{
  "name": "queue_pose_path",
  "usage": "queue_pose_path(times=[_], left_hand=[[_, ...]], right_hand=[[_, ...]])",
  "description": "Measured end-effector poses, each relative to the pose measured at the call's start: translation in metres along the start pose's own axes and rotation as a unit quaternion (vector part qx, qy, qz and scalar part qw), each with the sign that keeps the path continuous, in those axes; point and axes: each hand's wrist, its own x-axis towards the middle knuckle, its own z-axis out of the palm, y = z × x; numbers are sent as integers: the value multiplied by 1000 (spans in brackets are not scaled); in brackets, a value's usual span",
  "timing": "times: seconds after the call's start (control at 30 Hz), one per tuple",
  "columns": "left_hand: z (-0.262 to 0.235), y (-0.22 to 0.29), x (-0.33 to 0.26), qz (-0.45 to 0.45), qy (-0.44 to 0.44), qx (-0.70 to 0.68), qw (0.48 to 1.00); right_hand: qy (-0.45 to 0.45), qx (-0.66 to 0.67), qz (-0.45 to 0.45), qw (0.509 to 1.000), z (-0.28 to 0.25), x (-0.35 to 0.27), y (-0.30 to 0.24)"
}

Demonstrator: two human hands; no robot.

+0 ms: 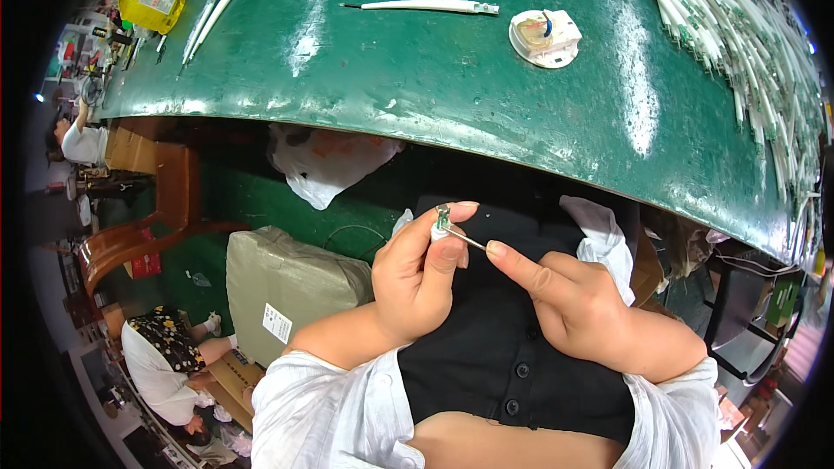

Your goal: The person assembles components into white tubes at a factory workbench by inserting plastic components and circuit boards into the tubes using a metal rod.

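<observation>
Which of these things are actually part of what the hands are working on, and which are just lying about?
In hand:
- left hand grips a small white part with a metal tip
- right hand, forefinger on its thin metal pin

Lying about:
- pile of white tubes on the green table
- single white tube
- round white part
- yellow bag
- grey parcel

Green worktable (417, 87) w/ white round device (545, 37), single white tube (430, 6), heap of white tubes (738, 26) at right, yellow bag (150, 3), grey wrapped parcel (287, 287) below.
</observation>
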Motion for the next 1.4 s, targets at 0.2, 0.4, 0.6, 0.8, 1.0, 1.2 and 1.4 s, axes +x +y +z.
queue_pose_path(times=[0.2,0.4,0.6,0.8,1.0,1.2,1.4], left_hand=[[5,2,2,-30,-34,-143,989],[-8,-10,5,-178,45,-186,965],[-11,-4,4,-39,-27,42,998],[-13,4,5,-47,-60,114,991],[-16,1,6,47,-47,235,970],[-22,1,8,139,-105,340,924],[-18,-2,6,156,-138,367,907]], right_hand=[[26,80,-16,996,1,-1,6],[190,104,-99,971,-17,-13,5],[22,-52,-10,998,-12,-6,5],[-9,-72,17,997,-13,-5,5],[-18,-86,35,995,-14,-7,1],[-72,-124,43,989,-23,-12,-4],[-77,-194,22,978,-25,-11,-13]])
